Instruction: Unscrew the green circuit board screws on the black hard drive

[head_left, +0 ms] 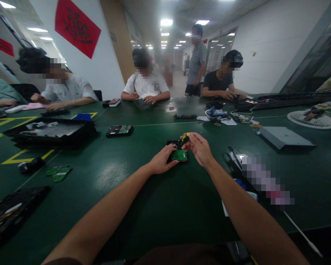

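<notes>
Screwdriver (185, 138) (yellow, black) gripped in right hand (200, 148), left hand (162, 159) clasping 1 rectangular device (180, 156)

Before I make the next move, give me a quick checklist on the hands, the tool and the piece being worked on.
1. Left hand steadying the device: ok, it grips the left side.
2. Right hand holding the yellow-and-black tool: ok, handle in the fingers, above the device.
3. Device's green side facing up: ok.
4. Tool tip seated: cannot tell, too small to make out.
5. Screws in or out: cannot tell at this size.
6. Loose green board away from both hands: ok, well off to the left.
</notes>
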Available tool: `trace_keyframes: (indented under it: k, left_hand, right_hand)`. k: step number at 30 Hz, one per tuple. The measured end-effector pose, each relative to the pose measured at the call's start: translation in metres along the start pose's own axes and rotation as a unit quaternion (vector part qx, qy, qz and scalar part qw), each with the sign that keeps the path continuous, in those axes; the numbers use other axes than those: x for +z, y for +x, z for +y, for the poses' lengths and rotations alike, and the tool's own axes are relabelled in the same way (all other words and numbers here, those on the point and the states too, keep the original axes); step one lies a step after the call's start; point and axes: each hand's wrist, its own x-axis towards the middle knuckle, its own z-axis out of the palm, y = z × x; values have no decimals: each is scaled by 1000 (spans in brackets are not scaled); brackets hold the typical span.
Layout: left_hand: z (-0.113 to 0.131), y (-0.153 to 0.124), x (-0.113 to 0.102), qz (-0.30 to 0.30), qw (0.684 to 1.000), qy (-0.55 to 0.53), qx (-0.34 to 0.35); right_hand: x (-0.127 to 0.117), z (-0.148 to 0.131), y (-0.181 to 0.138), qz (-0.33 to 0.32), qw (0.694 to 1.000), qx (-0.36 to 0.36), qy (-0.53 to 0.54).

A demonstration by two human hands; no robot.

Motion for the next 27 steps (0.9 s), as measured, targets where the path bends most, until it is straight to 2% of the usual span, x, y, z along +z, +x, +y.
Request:
trace_keyframes:
  k: [6, 15, 22, 27]
  left_hand:
    - [2, -1, 0, -1, 1000, 0, 3]
    - [-1, 0, 2, 4, 1000, 1, 6]
    - [0, -1, 2, 13, 1000, -9, 10]
    - [-1, 0, 2, 11, 1000, -7, 8]
  right_hand:
    - [-3, 0, 1, 13, 999, 2, -31]
    - [0, 1, 0, 7, 1000, -5, 8]
    - [-4, 2, 2, 19, 999, 0, -36]
    - [-1, 1, 0, 16, 1000, -8, -15]
